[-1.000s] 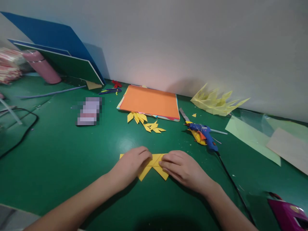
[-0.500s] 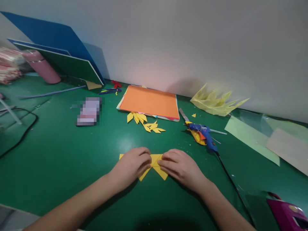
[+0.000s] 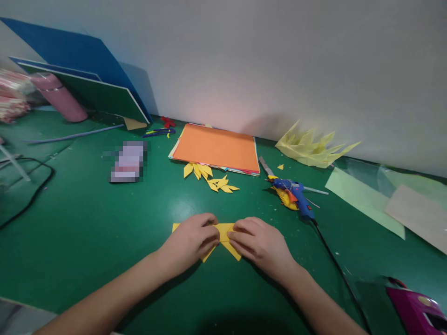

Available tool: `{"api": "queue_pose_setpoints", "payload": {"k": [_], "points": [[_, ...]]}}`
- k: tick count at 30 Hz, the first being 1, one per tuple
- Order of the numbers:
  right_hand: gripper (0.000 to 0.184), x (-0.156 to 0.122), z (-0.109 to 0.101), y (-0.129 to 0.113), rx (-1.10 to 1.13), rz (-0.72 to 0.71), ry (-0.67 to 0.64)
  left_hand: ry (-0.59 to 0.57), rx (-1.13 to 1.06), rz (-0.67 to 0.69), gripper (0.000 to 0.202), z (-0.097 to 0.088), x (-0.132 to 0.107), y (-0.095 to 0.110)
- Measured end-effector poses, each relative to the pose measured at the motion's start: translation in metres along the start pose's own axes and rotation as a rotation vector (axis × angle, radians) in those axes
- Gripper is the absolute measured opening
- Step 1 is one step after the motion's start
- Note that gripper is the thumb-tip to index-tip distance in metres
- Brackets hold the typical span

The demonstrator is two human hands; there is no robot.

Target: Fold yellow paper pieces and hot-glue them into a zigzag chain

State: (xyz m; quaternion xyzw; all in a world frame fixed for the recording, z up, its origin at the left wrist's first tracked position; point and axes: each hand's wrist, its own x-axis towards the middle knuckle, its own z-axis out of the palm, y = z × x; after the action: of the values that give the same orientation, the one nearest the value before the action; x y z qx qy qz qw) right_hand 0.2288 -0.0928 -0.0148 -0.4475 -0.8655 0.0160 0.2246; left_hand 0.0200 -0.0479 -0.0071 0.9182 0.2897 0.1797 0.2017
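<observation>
A folded sheet of yellow paper (image 3: 225, 230) lies on the green table in front of me, with two pointed flaps towards my body. My left hand (image 3: 190, 237) is closed on its left part, fingertips pressed near the middle. From the other side my right hand (image 3: 260, 239) grips the right part with curled fingers. A narrow stretch of paper shows between the hands; much of the rest is hidden under them. Beyond it lie small yellow paper leaves (image 3: 222, 184) in clusters.
A stack of coloured paper (image 3: 216, 146) lies at the back. Right of it are a blue glue gun (image 3: 296, 190) with a trailing cord, a pale yellow spiky paper piece (image 3: 314, 149) and green paper (image 3: 366, 202). Leftward are a phone (image 3: 128, 160) and a pink bottle (image 3: 61, 97).
My right hand has shifted very slightly left along the paper. My left hand stays almost in place on the yellow paper.
</observation>
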Motion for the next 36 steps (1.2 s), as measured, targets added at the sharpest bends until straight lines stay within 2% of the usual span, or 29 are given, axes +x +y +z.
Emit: {"api": "queue_pose_setpoints", "payload": {"k": [5,12,20,27,32,36], "points": [[0.023,0.002,-0.001,-0.003,0.008,0.034,-0.025,-0.001,0.047,-0.042,0.012,0.004,0.002,0.002],[0.028,0.004,-0.001,-0.010,0.000,0.073,-0.030,0.051,0.098,-0.005,0.016,0.009,0.003,0.005],[0.021,0.005,-0.002,-0.009,0.049,0.109,-0.003,0.061,0.071,-0.026,0.015,0.008,0.003,0.006],[0.018,0.005,-0.001,-0.006,-0.055,0.022,-0.062,0.054,0.061,-0.023,0.011,0.011,0.001,0.006],[0.018,0.007,-0.002,-0.008,-0.072,0.016,-0.061,0.083,0.136,0.024,0.026,0.015,-0.003,0.006],[0.020,0.006,-0.002,-0.008,-0.036,0.031,-0.048,0.062,0.224,0.036,0.024,0.015,-0.005,0.007]]}}
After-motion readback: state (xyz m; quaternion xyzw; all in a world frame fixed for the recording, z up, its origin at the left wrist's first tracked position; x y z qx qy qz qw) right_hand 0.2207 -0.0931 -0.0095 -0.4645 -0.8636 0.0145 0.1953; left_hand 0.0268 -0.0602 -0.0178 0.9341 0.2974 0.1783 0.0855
